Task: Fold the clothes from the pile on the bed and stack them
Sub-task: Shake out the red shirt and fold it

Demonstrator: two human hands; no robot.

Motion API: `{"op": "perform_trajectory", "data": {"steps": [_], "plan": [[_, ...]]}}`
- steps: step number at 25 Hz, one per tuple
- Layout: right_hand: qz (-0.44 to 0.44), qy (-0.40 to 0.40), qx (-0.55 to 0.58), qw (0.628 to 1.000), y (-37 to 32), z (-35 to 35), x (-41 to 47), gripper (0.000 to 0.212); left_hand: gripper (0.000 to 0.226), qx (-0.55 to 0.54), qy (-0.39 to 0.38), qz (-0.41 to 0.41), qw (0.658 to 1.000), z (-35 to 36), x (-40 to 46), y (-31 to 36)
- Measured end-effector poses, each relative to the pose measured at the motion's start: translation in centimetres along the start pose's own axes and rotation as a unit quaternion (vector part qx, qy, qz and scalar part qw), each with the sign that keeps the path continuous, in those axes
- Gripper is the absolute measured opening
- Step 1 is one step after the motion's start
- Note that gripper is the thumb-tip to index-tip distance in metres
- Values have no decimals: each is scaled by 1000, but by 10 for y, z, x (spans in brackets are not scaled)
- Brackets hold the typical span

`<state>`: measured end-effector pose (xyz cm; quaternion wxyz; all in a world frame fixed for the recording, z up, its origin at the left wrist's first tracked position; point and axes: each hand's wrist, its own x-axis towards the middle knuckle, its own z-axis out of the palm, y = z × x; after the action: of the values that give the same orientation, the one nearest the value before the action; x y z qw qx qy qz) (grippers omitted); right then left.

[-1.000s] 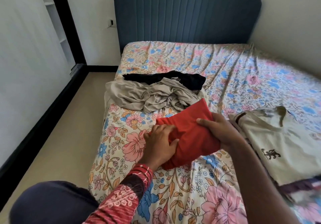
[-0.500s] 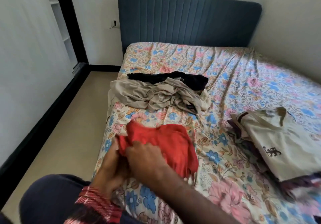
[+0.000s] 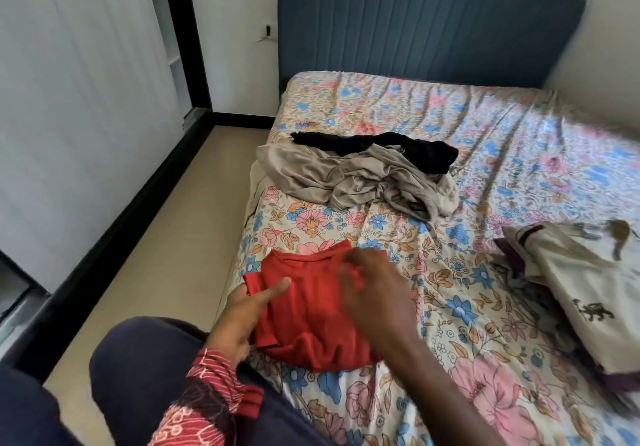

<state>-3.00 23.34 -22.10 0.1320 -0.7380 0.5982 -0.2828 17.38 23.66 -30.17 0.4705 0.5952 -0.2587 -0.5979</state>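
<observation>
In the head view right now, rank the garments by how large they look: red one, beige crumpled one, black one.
1. beige crumpled garment, spread widest.
2. red garment, though it lies nearer the camera, so its rank against the beige one is unsure.
3. black garment, partly hidden behind the beige one, so only its visible part counts.

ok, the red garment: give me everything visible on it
The red garment is plain, soft-looking knit fabric, no print visible. It lies partly folded and rumpled on the floral bedsheet near the bed's left edge, a hemmed sleeve-like flap sticking out at its upper left. The left hand grips that left edge, thumb on top. The right hand, motion-blurred, is over its upper right part; the fingers look to be at the fabric, grip unclear. It sits apart from the beige pile and the folded stack.
</observation>
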Motion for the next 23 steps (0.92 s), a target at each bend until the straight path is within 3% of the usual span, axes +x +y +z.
{"op": "perform_trajectory", "data": {"steps": [1, 3, 5, 6, 8, 10, 12, 13, 15, 16, 19, 21, 23], "plan": [[90, 38, 28, 995, 27, -7, 5, 26, 87, 16, 31, 12, 999, 7, 0, 0], [227, 2, 73, 971, 71, -5, 17, 60, 90, 130, 111, 43, 984, 27, 0, 2], [252, -61, 81, 962, 92, 11, 26, 75, 72, 242, 170, 62, 953, 41, 3, -4], [236, -78, 89, 965, 94, 17, 30, 63, 57, 251, 178, 83, 948, 42, 5, -7], [183, -73, 128, 972, 88, 19, 38, 20, 30, 145, 140, 120, 972, 29, 12, -9], [125, -36, 165, 978, 79, 17, 47, 17, 20, 6, 89, 109, 990, 9, 19, -7], [115, -13, 183, 976, 70, 19, 57, 16, 11, -44, 113, 81, 989, -7, 34, -8], [126, -20, 143, 981, 67, 21, 60, 26, 9, -42, 137, 65, 988, -12, 41, -10], [174, -97, 49, 979, 68, 28, 63, 61, 23, -24, 157, 43, 986, -14, 41, -12], [196, -141, 47, 969, 67, 28, 65, 69, 29, -25, 151, 41, 987, -13, 36, -10], [230, -237, 165, 929, 58, 25, 73, 57, 39, -24, 87, 62, 994, -8, 25, -4], [222, -264, 230, 910, 54, 29, 73, 41, 56, -11, 43, 87, 995, -4, 19, -5], [193, -265, 282, 902, 52, 33, 71, 26, 67, -1, 47, 111, 993, -3, 20, -7]]}}
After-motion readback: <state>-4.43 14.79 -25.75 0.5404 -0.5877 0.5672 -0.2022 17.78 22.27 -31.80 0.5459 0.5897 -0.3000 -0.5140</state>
